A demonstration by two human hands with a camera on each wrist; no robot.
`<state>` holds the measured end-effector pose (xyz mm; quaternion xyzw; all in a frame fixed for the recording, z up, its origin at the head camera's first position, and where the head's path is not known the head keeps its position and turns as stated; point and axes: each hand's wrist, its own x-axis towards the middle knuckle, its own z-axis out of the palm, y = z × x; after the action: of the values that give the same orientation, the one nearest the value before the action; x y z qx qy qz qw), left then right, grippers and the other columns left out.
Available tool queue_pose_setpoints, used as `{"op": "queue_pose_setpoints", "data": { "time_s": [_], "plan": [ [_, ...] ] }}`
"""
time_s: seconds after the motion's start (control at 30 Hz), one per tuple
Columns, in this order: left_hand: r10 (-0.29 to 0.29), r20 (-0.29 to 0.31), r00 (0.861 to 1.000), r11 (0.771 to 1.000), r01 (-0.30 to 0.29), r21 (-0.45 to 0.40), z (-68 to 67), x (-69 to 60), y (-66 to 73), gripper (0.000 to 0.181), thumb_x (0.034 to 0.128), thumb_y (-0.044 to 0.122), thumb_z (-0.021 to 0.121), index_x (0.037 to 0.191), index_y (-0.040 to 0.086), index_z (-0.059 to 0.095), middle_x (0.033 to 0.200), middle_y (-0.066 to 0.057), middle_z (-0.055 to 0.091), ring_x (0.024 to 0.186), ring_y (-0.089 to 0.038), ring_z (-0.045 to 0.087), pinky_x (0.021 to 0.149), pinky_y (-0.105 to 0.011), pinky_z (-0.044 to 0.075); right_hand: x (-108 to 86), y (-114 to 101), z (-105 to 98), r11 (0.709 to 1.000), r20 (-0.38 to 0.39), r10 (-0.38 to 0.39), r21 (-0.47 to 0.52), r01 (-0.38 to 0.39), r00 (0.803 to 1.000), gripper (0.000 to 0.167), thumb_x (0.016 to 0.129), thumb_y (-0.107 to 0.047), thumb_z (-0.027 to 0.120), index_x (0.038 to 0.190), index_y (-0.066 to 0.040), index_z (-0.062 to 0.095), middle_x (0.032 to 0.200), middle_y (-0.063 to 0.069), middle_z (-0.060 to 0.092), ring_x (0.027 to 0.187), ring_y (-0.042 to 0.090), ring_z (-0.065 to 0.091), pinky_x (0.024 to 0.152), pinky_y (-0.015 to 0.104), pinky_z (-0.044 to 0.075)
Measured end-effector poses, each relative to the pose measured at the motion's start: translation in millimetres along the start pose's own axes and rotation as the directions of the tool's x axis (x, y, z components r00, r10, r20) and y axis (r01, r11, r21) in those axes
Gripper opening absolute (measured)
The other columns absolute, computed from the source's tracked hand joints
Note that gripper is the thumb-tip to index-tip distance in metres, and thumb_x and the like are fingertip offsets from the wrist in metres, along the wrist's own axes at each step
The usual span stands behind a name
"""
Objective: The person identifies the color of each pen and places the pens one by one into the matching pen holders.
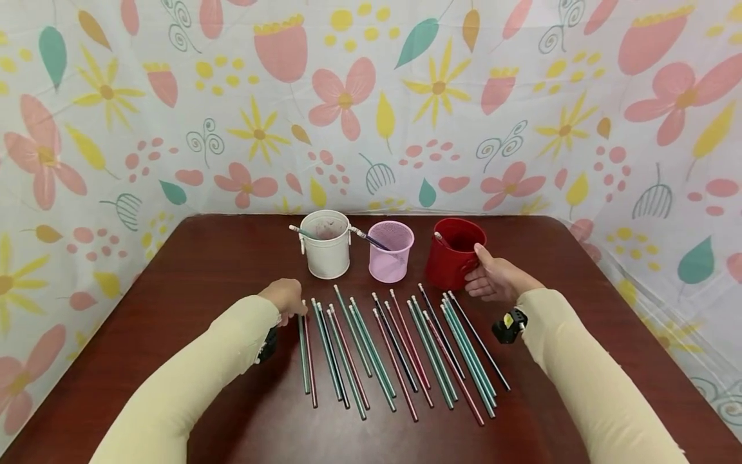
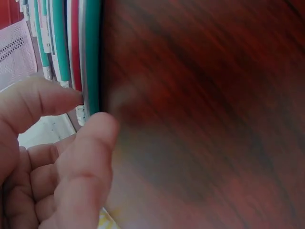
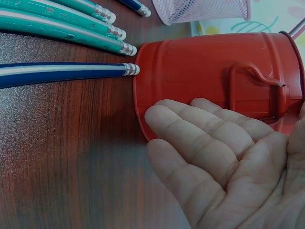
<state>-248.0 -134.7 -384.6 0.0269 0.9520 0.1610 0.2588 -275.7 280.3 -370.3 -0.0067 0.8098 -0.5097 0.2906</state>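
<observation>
At the left end of a row of pencils, my left hand [image 1: 284, 299] has its thumb and forefinger at the eraser end of the outermost green pencil [image 2: 92, 57]. The forefinger hides that end in the left wrist view. A red pencil [image 1: 310, 367] lies right beside it. My right hand [image 1: 495, 278] rests against the right side of a red bucket [image 1: 445, 267], thumb by the rim. Its fingers lie fairly straight along the wall, below the wire handle [image 3: 232, 90]. One pencil [image 1: 438, 238] leans inside this bucket.
Left of the red bucket stand a pink mesh cup [image 1: 387, 265] with a dark blue pencil [image 1: 371, 240] and a white bucket [image 1: 328, 259] with a green pencil [image 1: 303, 232]. Several green, red and dark blue pencils lie on the brown table [image 1: 232, 258], erasers toward the containers.
</observation>
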Motion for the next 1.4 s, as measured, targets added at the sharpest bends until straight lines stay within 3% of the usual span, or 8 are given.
{"op": "queue_pose_setpoints", "data": {
  "time_s": [0.23, 0.5, 0.73, 0.87, 0.97, 1.07, 1.2, 1.4],
  "plan": [
    [-0.016, 0.001, 1.0, 0.999, 0.016, -0.045, 6.3, 2.3, -6.0, 0.023, 0.0898, 0.013, 0.063, 0.071, 0.0, 0.059, 0.062, -0.01, 0.057, 0.04, -0.013, 0.049, 0.042, -0.024, 0.044, -0.3, 1, 2, 1.0, 0.011, -0.003, 0.0, 0.003, 1.0, 0.097, 0.096, -0.06, 0.001, 0.135, 0.025, 0.028, 0.134, 0.039, 0.038, 0.124, 0.047, 0.044, 0.105, 0.058, 0.031],
    [0.032, 0.102, 0.994, 0.997, -0.026, -0.067, 3.4, 9.1, -14.2, 0.014, 0.0832, 0.006, 0.06, 0.074, -0.003, 0.065, 0.06, -0.011, 0.065, 0.047, -0.013, 0.059, 0.052, -0.027, 0.054, 0.5, -1, 3, 1.0, -0.005, 0.003, 0.009, -0.003, 1.0, 0.095, 0.097, -0.059, 0.002, 0.135, 0.024, 0.028, 0.134, 0.039, 0.039, 0.124, 0.046, 0.044, 0.105, 0.056, 0.031],
    [0.094, 0.011, 0.996, 0.994, -0.093, -0.054, -4.0, -1.9, -12.7, 0.022, 0.0839, 0.008, 0.062, 0.063, 0.002, 0.059, 0.059, -0.01, 0.062, 0.046, -0.014, 0.058, 0.049, -0.028, 0.053, 1.3, 1, 3, 1.0, -0.017, 0.01, 0.014, -0.009, 1.0, 0.094, 0.097, -0.058, 0.003, 0.134, 0.024, 0.03, 0.133, 0.038, 0.04, 0.123, 0.046, 0.046, 0.105, 0.056, 0.031],
    [0.144, -0.037, 0.989, 0.977, -0.148, -0.156, -15.9, -11.9, -11.4, 0.014, 0.0829, 0.006, 0.063, 0.07, 0.002, 0.062, 0.064, -0.009, 0.062, 0.052, -0.017, 0.061, 0.051, -0.031, 0.054, 0.1, 1, 4, 1.0, -0.027, 0.008, 0.017, -0.007, 1.0, 0.094, 0.097, -0.059, 0.004, 0.134, 0.023, 0.03, 0.134, 0.038, 0.04, 0.122, 0.045, 0.047, 0.105, 0.056, 0.032],
    [0.212, -0.067, 0.975, 0.938, -0.222, -0.265, -27.3, -17.0, -11.5, 0.005, 0.0824, 0.001, 0.062, 0.082, -0.003, 0.065, 0.069, -0.007, 0.061, 0.058, -0.017, 0.061, 0.055, -0.032, 0.056, -0.1, 0, 4, 1.0, -0.03, 0.007, 0.026, -0.006, 1.0, 0.095, 0.097, -0.06, 0.004, 0.135, 0.023, 0.029, 0.135, 0.038, 0.039, 0.124, 0.046, 0.045, 0.105, 0.056, 0.031],
    [0.307, -0.112, 0.945, 0.876, -0.327, -0.355, -37.3, -20.7, -11.3, 0.01, 0.0816, -0.002, 0.062, 0.09, -0.005, 0.064, 0.074, -0.005, 0.062, 0.065, -0.015, 0.061, 0.063, -0.034, 0.056, -1.3, -1, 3, 1.0, -0.034, 0.001, 0.027, 0.0, 0.999, 0.095, 0.097, -0.06, 0.004, 0.135, 0.023, 0.028, 0.136, 0.039, 0.037, 0.125, 0.047, 0.043, 0.105, 0.056, 0.031],
    [0.396, -0.211, 0.894, 0.766, -0.448, -0.46, -46.6, -27.5, -10.2, 0.011, 0.0815, -0.005, 0.062, 0.093, -0.006, 0.064, 0.078, -0.004, 0.064, 0.072, -0.012, 0.062, 0.07, -0.038, 0.056, -2.1, 0, 2, 1.0, -0.038, -0.004, 0.02, 0.005, 0.999, 0.095, 0.097, -0.06, 0.005, 0.135, 0.023, 0.029, 0.136, 0.039, 0.038, 0.124, 0.047, 0.044, 0.105, 0.056, 0.032],
    [0.404, -0.399, 0.824, 0.58, -0.567, -0.585, -53.4, -42.7, -5.8, 0.01, 0.0799, -0.008, 0.064, 0.09, -0.005, 0.064, 0.08, -0.001, 0.065, 0.076, -0.009, 0.061, 0.073, -0.031, 0.055, -0.7, 1, 3, 1.0, -0.023, -0.005, 0.018, 0.006, 1.0, 0.096, 0.096, -0.061, 0.004, 0.134, 0.024, 0.03, 0.134, 0.038, 0.04, 0.122, 0.045, 0.047, 0.104, 0.057, 0.032]
  ]
}}
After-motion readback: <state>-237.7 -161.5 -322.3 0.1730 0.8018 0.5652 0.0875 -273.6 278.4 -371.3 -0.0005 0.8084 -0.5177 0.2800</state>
